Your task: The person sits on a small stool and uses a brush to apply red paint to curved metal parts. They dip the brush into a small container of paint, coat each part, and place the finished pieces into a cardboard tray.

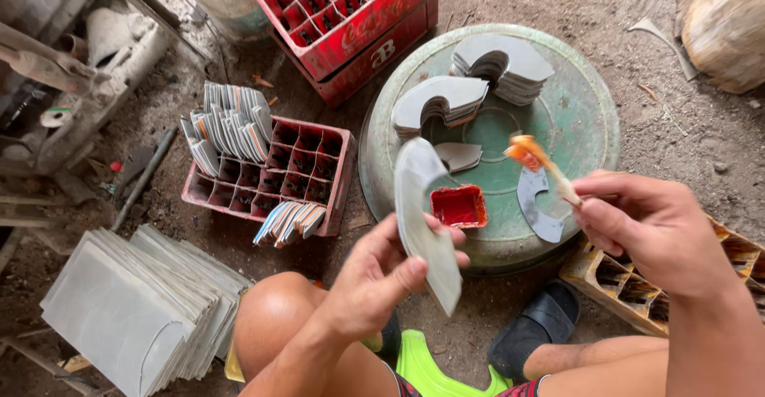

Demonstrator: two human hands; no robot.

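Fingers of the left hand (374, 277) pinch a curved grey metal blade (422, 214); right hand (645, 222) grips a red-tipped brush (538, 162), seemingly mid-painting; next stroke needs a steady blade

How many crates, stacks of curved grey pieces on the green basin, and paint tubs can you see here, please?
Crates: 3 (red crate, pink crate, yellow crate)
Stacks on the green basin: 2 (stacks)
Red paint tub: 1
Total: 6
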